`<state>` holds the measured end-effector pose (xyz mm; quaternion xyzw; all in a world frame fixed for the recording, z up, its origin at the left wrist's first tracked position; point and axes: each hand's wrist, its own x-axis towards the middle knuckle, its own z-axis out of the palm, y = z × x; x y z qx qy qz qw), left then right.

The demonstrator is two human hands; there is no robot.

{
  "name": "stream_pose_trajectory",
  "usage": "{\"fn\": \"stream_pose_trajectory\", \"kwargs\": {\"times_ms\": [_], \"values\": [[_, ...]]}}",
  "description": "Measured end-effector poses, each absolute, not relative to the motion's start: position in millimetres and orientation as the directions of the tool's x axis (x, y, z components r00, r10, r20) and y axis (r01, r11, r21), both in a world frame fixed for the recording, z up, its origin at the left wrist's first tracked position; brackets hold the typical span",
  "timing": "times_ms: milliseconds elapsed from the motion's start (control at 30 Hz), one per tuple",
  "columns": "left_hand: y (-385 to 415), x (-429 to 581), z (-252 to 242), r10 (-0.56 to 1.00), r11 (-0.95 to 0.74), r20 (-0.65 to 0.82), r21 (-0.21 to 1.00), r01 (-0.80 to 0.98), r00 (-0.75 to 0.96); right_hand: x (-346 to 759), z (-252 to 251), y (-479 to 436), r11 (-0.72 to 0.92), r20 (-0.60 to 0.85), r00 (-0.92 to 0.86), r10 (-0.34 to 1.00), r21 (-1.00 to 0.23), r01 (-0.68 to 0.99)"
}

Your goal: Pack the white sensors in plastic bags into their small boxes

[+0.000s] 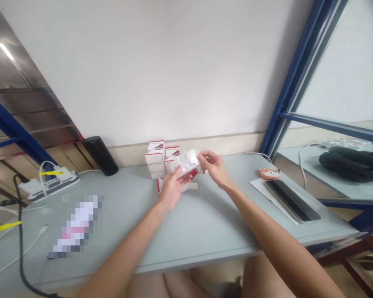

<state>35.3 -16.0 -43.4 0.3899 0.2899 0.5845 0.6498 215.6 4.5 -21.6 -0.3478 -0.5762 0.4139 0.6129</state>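
My left hand [173,185] is closed around a flat white item in a clear plastic bag [186,162], held tilted above the table; what the item is I cannot make out. The fingers of my right hand [211,164] are pinched together at the bag's right end. Behind and left of my hands, small white boxes with red markings [156,154] stand stacked against the wall. Below the bag lies another white and red box [189,187], partly hidden by my left hand.
On the grey table [202,231], a dark phone [292,200] and an orange-and-white object [269,173] rest on white paper at the right. To the left are a black cylinder [100,156], a power strip [54,184], cables and a blurred-out object [77,225].
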Motion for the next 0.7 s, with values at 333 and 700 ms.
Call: {"fn": "stream_pose_trajectory", "kwargs": {"times_ms": [333,700], "values": [[-19,31,-32,0.942,0.27,-0.06,0.721,-0.638,0.33,224,-16,11,0.308,0.345,0.0,0.938,-0.836,-0.455],[-23,32,-37,0.903,0.311,-0.028,0.731,-0.608,0.428,240,-2,1,0.225,0.287,-0.055,0.956,-0.843,-0.489]]}}
